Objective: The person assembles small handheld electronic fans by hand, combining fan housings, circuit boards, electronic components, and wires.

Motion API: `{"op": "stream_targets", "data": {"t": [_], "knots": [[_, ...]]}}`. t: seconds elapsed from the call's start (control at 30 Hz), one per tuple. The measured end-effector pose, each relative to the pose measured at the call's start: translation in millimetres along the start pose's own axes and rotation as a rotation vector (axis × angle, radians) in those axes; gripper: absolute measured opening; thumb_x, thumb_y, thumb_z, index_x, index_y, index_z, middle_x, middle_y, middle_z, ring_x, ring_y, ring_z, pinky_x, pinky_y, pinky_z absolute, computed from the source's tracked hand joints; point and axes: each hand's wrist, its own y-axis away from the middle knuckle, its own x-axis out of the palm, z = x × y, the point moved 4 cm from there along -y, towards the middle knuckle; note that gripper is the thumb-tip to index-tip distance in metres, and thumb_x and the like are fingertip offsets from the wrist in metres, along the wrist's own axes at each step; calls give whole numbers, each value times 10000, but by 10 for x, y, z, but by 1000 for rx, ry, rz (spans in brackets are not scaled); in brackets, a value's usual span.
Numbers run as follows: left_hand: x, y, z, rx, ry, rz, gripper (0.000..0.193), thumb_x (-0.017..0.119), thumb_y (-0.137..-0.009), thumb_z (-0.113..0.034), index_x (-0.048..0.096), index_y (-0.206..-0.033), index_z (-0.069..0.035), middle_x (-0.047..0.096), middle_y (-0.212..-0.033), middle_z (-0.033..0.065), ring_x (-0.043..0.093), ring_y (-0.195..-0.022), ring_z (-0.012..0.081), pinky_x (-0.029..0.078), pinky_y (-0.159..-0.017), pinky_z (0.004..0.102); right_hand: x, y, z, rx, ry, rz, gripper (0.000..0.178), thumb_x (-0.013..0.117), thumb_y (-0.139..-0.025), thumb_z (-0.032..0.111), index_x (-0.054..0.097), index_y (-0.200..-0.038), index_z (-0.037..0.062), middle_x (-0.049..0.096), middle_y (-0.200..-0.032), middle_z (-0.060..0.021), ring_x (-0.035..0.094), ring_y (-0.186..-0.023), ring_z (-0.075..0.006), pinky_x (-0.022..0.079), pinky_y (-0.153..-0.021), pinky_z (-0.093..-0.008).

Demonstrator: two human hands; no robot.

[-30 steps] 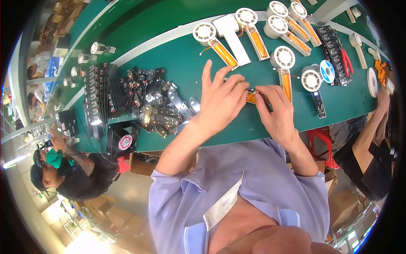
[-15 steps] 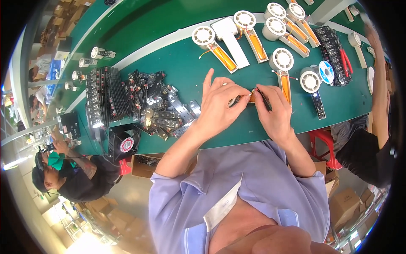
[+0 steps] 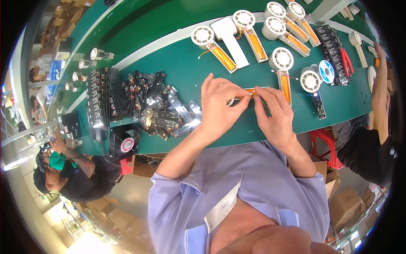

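Close together over the green table, my two hands work at an open-handled white fan whose orange battery shows between my fingertips. My left hand is closed in a pinch, thumb against forefinger, at a tiny white plug. Part of the fan's round head peeks through behind that hand. My right hand is closed around a dark narrow circuit board, its fingertips at the battery. Just right of it lies another white fan with its handle open.
Several white fans lie along the back. A heap of circuit boards and stacked boards are at left. Red-handled pliers, a solder spool and a fan with a board are at right. Co-workers sit either side.
My right fingers have shifted slightly, and more of the orange battery and white handle shows between my hands. The left hand keeps its pinch. The co-worker's arm at right has moved lower.
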Motion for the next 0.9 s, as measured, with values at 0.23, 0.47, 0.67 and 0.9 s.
{"op": "stream_targets", "data": {"t": [0.23,0.47,0.67,0.9], "knots": [[38,66,-59,124,-88,-108,80,846,-808,-131,808,-878,-133,757,-887,-16,649,-1064,243,302,-1210,519,15,41,-33,-32,27,14,334,759,-857,-99,728,-1182,-31,713,-1053,-147,709,-901,-307,588,-750,-394],[70,80,-62,159,-107,-143,90,844,-790,-118,803,-869,-128,748,-869,-22,652,-1047,247,313,-1194,515,17,55,-39,-99,67,30,379,765,-835,-99,717,-1207,-46,706,-1064,-151,690,-873,-305,577,-743,-396],[127,122,-50,263,-235,-201,107,845,-775,-112,795,-869,-127,715,-862,-26,644,-1028,247,331,-1180,520,48,67,-58,-207,144,94,433,757,-805,-105,691,-1232,-73,700,-1119,-171,667,-884,-326,576,-753,-411],[129,110,-59,309,-243,-235,144,841,-771,-94,779,-898,-124,707,-888,-22,639,-1017,241,354,-1160,526,80,98,-62,-187,131,72,441,752,-809,-113,684,-1243,-90,695,-1143,-179,671,-892,-326,577,-755,-405]]}}
